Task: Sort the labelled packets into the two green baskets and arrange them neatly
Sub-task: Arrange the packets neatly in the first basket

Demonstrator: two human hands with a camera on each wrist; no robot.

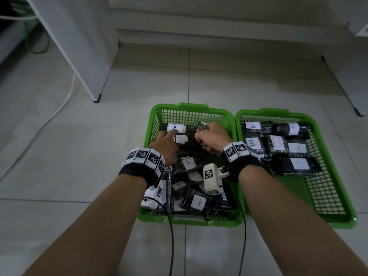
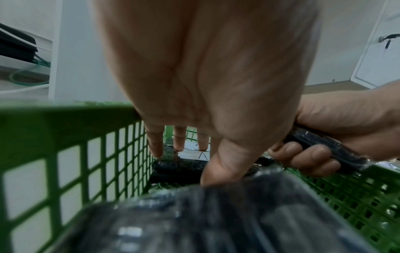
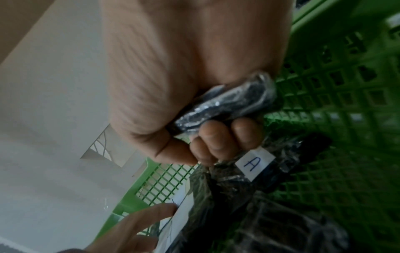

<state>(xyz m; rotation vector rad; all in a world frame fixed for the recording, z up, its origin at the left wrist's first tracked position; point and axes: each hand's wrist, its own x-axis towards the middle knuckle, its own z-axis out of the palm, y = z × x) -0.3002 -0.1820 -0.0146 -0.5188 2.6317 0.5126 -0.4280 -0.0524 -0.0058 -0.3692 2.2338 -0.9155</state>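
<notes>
Your right hand (image 1: 209, 139) is curled round a dark packet (image 3: 225, 101), held at the centre of the head view over the far half of the left basket (image 1: 153, 120). Your left hand (image 1: 167, 144) is flat, fingers straight, fingertips (image 2: 156, 150) pressing the A row (image 1: 176, 128) already laid along the basket's far wall. The right basket (image 1: 326, 188), at the right of the frame, holds B packets in tidy rows in its upper part. The A pile (image 1: 191, 188) in the near half of the left basket is still a jumble.

Keep your left fingers pinning the laid packets so they don't slide as the new one goes in. Set the held packet down flat, label up, long edge flush against the row and square to the wall. Its label is hidden in your grip, so check it reads A before letting go. Loosen your grip only once it lies flat, or the slick wrap may let it tip.
</notes>
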